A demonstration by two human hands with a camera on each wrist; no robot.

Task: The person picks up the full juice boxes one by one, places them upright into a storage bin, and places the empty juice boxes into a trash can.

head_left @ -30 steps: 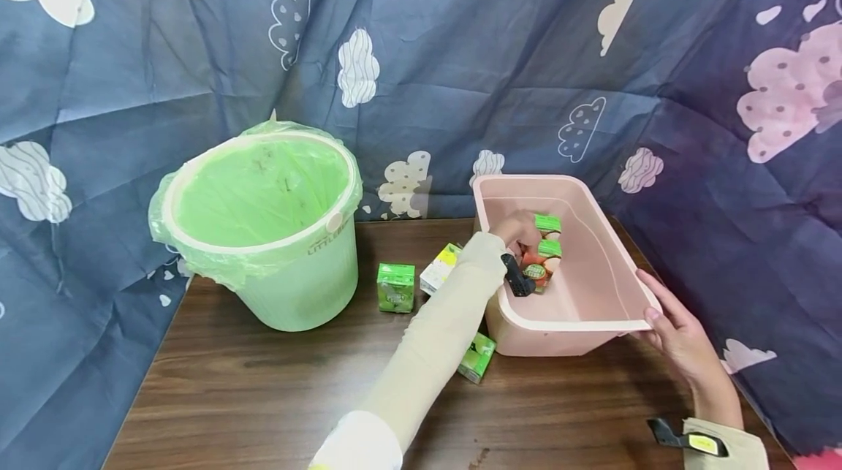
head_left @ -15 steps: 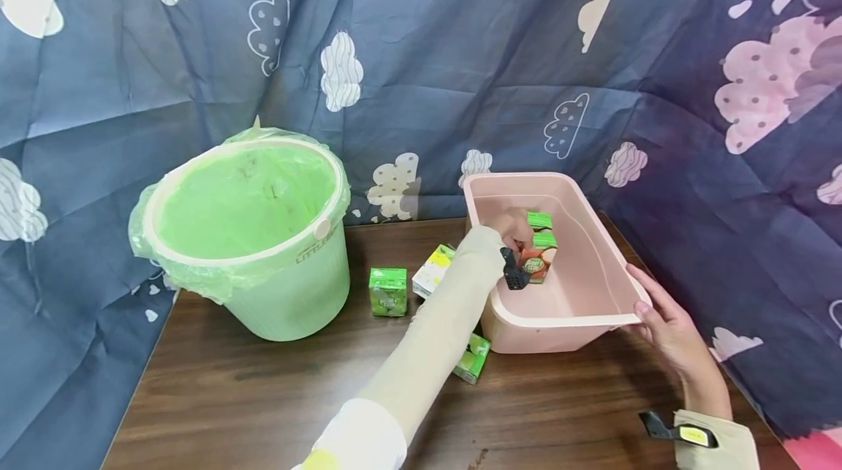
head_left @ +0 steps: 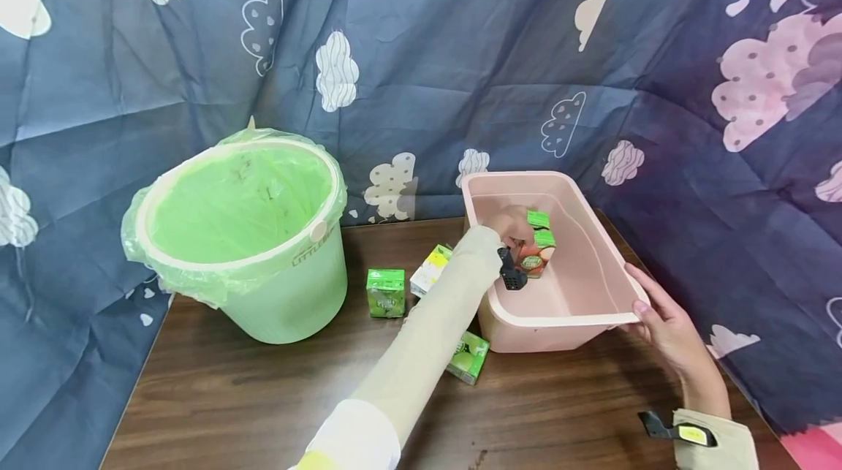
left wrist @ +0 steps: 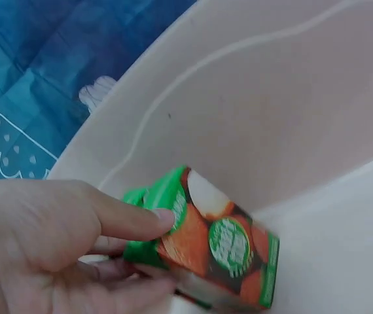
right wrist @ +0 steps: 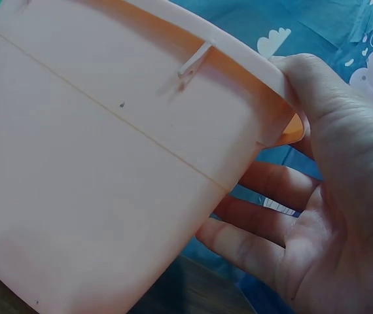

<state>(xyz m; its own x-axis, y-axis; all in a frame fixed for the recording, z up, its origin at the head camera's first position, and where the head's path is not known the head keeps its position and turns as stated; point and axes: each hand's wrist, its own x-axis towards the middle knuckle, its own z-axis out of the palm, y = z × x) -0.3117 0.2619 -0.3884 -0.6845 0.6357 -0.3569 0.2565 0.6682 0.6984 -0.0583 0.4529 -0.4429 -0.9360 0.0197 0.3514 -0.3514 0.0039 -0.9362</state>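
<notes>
My left hand [head_left: 516, 227] reaches into the pink bin [head_left: 552, 331]. Its thumb and fingers pinch a small juice box [left wrist: 229, 242] with a green top and a brown fruit print, down on the bin floor. Behind that carton, the green top of a second juice box [head_left: 537, 218] shows, partly covered by the first. My right hand [head_left: 671, 331] grips the bin's near right corner. In the right wrist view, the thumb lies on the rim and the fingers are against the outer wall, below it.
A green bucket [head_left: 289, 309] lined with a clear bag stands on the left of the wooden table [head_left: 263, 411]. Between bucket and bin are a green carton [head_left: 386, 293], a white-and-yellow carton [head_left: 430, 270] and another green carton [head_left: 469, 357], partly behind the sleeve. A cloud-print cloth [head_left: 408, 75] hangs behind.
The head view has shifted slightly, so everything sits a little further left. Inside the bin, the front juice box has turned a little and now lines up with the one behind. My right hand keeps its grip.
</notes>
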